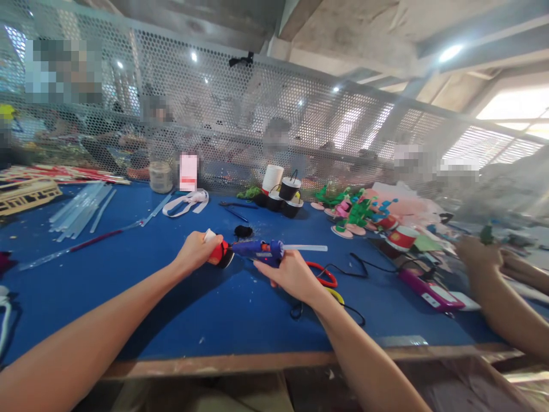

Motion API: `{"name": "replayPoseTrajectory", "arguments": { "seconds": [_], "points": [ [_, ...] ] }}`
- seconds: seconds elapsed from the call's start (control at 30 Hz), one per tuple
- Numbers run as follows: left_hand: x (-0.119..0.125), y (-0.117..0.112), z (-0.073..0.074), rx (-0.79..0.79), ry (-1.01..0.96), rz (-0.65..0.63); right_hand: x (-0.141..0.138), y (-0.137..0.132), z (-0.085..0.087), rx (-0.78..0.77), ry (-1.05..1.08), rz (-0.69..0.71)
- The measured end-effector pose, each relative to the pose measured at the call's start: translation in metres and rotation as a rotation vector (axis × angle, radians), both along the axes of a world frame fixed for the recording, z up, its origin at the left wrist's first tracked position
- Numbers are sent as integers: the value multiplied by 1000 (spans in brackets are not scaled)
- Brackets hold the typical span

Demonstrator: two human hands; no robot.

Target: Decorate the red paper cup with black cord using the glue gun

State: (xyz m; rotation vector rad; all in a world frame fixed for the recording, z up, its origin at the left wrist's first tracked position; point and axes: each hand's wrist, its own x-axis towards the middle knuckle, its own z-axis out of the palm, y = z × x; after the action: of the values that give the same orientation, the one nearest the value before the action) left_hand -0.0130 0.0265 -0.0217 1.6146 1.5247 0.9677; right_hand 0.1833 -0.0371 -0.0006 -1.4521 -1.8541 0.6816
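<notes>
My left hand point(193, 252) grips a small red, black and white cup point(222, 256), tipped on its side above the blue table. In my right hand point(295, 277) is a blue hot glue gun point(257, 250), its nozzle pointing left at the cup, touching or nearly so. A clear glue stick point(311, 248) juts from the gun's back end. Just beyond the nozzle lies a black fuzzy clump point(243, 231). Several finished-looking small cups with black wire handles point(290, 189) stand farther back.
Loose glue sticks point(81, 209) lie at left. Red point(329, 276) and yellow loops and black cords lie right of my hand, near a purple power strip point(431, 290). Green figures point(360, 209) stand behind. A co-worker's hand point(480, 257) is at right; a perforated screen point(240, 114) lines the back.
</notes>
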Motion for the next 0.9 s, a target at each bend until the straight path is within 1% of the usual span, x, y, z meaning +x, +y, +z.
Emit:
{"name": "replayPoseTrajectory", "arguments": {
  "seconds": [0.2, 0.3, 0.43, 0.6, 0.7, 0.8, 0.9],
  "points": [
    [0, -1, 1, 3, -3, 4, -1, -2, -2, 17, -48, 6],
    [1, -1, 1, 11, 9, 5, 0, -2, -3, 78, -82, 36],
    [2, -1, 1, 6, 34, 5, 0, -2, -2, 151, -125, 31],
    [2, -3, 1, 13, 41, 10, -1, -2, -3, 132, -149, 64],
    [2, -3, 2, 11, 28, 4, -1, -2, -3, 169, -161, 35],
    [1, -3, 2, 12, 27, 3, -1, -4, -2, 191, -164, 55],
    [1, -3, 1, 17, 21, -5, -1, -5, -2, 147, -153, 66]
  ]
}}
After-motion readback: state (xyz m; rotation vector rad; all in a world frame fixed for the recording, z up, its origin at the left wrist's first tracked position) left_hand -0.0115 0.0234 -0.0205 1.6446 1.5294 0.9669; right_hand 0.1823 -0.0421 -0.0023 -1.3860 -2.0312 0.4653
